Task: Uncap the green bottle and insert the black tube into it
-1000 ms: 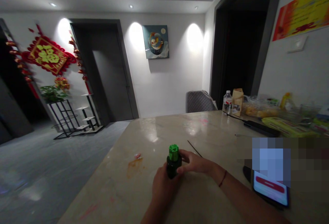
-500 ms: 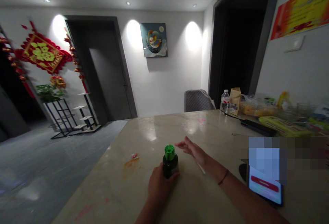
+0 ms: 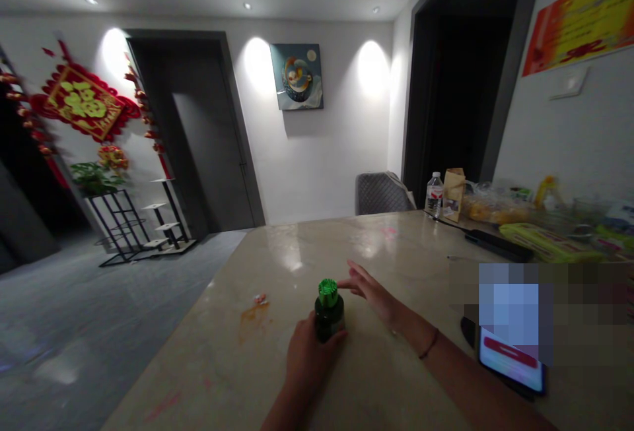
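The left hand (image 3: 310, 358) is gripping a dark green bottle (image 3: 329, 320), fingers curled around its lower body, and this firm wrap is keeping it upright on a stone tabletop (image 3: 208, 378). The right hand (image 3: 371, 296) is hovering just beside the bottle's bright green ribbed cap (image 3: 327, 292), its fingers (image 3: 356, 279) open and extended, not touching. A smartphone (image 3: 510, 365) is lying to the bottle's right, an orange smear (image 3: 252, 315) showing to its left.

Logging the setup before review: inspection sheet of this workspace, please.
surface: beige marble tabletop, orange smear on it.
things: upright dark green bottle with bright green ribbed cap.
grippers: left hand wrapped round bottle; right hand open, fingers apart from it.
clutter: black remote control, clear plastic water bottle, brown paper bag, partly blurred smartphone.
cables: nothing seen clearly.
surroundings: grey upholstered chair, black metal plant stand, grey floor.
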Available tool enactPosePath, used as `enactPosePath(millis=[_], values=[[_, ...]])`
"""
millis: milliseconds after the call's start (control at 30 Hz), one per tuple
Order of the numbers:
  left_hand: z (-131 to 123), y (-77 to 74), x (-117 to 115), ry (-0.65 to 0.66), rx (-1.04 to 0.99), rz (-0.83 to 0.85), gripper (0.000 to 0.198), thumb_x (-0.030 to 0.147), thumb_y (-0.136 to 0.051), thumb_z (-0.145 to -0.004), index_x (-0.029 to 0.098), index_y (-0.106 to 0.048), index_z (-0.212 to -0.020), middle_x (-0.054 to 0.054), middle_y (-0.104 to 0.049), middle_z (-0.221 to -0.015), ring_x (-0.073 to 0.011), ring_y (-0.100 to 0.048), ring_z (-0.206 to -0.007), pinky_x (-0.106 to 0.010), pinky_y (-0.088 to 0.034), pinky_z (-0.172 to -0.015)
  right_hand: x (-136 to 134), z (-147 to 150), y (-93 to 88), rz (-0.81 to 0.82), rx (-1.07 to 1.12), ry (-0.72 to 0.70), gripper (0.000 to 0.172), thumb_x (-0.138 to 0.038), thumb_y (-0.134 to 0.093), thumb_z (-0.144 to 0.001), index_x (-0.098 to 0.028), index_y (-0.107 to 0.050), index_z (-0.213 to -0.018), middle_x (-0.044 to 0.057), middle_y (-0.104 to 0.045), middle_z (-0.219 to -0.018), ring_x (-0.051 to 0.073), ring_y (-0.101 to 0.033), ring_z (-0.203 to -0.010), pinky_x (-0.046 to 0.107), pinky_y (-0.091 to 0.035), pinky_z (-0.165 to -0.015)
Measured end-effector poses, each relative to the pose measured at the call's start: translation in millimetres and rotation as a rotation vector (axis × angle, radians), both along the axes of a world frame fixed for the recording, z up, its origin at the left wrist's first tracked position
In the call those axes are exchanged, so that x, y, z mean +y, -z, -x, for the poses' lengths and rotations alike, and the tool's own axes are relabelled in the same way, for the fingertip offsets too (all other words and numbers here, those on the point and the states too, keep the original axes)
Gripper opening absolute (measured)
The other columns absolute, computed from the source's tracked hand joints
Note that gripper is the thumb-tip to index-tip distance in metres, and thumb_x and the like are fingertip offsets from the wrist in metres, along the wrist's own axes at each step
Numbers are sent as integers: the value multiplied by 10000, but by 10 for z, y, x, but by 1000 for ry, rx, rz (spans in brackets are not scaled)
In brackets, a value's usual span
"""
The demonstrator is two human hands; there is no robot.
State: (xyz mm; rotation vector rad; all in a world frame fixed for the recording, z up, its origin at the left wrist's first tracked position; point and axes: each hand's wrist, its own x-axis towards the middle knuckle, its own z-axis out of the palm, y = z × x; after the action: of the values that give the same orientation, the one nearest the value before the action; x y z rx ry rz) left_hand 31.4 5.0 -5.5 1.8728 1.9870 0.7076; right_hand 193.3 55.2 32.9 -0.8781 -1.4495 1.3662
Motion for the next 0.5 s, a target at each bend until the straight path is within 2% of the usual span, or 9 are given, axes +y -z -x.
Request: enactPosePath(millis=[67, 133, 167, 267, 367, 433, 500], values=[[-6, -2, -4, -3, 7, 10, 515, 439, -585, -675, 180, -517, -1114, -80, -621, -1011, -205, -557, -958, -247, -388, -796, 88, -45, 58, -38, -94, 93, 681, -592, -408, -771, -146, -323, -1279, 100, -659, -944, 222, -556, -991, 411, -347, -899], [-15, 2, -14, -2, 10, -5, 541, 435, -572, -681, 164, -493, -1143, -96, -613, -1043, -219, -542, -995, -260, -382, -819, 184, -123, 117, -95, -229, 203, 566, -533, -471, -756, -142, -455, -1165, 87, -654, -869, 217, -580, -890, 389, -389, -840], [-20, 6, -21, 8, 10, -22, 550, 414, -576, -676, 156, -483, -1154, -105, -606, -1064, -227, -532, -1016, -267, -377, -833, 215, -164, 140, -118, -296, 213, 498, -497, -506, -745, -142, -512, -1094, 78, -645, -843, 207, -583, -852, 372, -405, -813], [-17, 19, -38, 74, -29, -97, 549, 273, -593, -640, 149, -475, -1161, -119, -574, -1136, -244, -496, -1074, -286, -354, -884, 197, -241, 156, -166, -406, 70, 392, -396, -610, -686, -152, -577, -990, 65, -624, -871, 175, -575, -812, 324, -434, -755], [53, 41, -14, 166, -209, -150, 504, 172, -550, -626, 165, -505, -1128, -106, -568, -1155, -239, -504, -1064, -299, -360, -894, 45, -201, 109, -194, -408, -91, 532, -342, -690, -614, -168, -529, -1090, 79, -599, -1012, 180, -554, -906, 316, -441, -781], [149, 60, 38, 197, -434, -91, 511, 136, -532, -601, 172, -520, -1110, -90, -586, -1134, -217, -548, -984, -287, -407, -839, -76, -112, 70, -196, -418, -105, 648, -341, -714, -586, -163, -469, -1159, 95, -571, -1090, 195, -535, -979, 328, -429, -828], [269, 77, 108, 106, -672, 2, 574, 84, -489, -552, 166, -505, -1120, -90, -585, -1140, -182, -586, -851, -275, -455, -739, -190, 14, 52, -194, -434, -56, 746, -359, -720, -572, -155, -404, -1216, 110, -538, -1148, 208, -521, -1026, 334, -416, -858]])
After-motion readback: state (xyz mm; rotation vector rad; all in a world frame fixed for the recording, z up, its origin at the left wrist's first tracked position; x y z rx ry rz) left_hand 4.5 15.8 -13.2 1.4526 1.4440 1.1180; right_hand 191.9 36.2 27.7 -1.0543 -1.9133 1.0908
